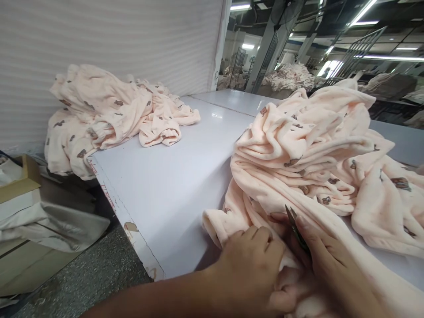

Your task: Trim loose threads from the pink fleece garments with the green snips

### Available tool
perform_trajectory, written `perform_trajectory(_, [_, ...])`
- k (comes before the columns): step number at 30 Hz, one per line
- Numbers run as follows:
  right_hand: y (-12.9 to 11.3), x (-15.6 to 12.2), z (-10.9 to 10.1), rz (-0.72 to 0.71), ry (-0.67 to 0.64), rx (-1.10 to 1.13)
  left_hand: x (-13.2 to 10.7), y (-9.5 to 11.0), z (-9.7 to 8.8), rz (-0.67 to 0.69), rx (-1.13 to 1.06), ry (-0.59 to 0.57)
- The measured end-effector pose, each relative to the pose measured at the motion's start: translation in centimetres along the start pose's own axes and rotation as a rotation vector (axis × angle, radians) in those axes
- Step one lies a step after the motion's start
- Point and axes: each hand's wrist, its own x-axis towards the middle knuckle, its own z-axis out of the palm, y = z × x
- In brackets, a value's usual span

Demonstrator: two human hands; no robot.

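A heap of pale pink fleece garments (314, 145) with small brown prints lies on the white table (172, 176) in front of me. My left hand (248, 265) grips a fold of the pink cloth at the near edge of the heap, fingers curled into it. My right hand (331, 260) sits just beside it and holds small dark thread snips (296, 227), their points up against the cloth. A second pile of the same pink garments (112, 115) rests at the far left corner of the table, hanging over its edge.
A ribbed white wall (115, 39) backs the table on the left. A cardboard box (20, 181) and grey sacks stand on the floor at left. Behind, metal racks (357, 53) and more heaps of cloth (291, 77) fill the workshop under strip lights.
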Motion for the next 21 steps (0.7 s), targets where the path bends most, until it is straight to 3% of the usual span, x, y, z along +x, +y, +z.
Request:
perform_trajectory(3, [0.2, 0.1, -0.4, 0.014, 0.001, -0.036, 1.1, -1.0, 2.2, -0.174, -0.108, -0.038])
perform_trajectory(6, [0.2, 0.0, -0.7, -0.024, -0.022, -0.069, 0.4, -2.6, 2.3, -0.307, -0.467, 0.016])
perform_trajectory(10, [-0.6, -0.9, -0.8, -0.113, -0.230, -0.081, -1.3, -3.3, 1.9, -0.411, -0.971, 0.135])
perform_trajectory(15, [-0.8, -1.6, -0.3, -0.162, -0.441, -0.164, -1.5, -3.4, 2.5, -0.410, -1.109, 0.237])
perform_trajectory(21, [-0.3, -1.4, 0.1, -0.197, -0.492, -0.278, -0.9, -3.4, 2.6, -0.454, -1.210, 0.240])
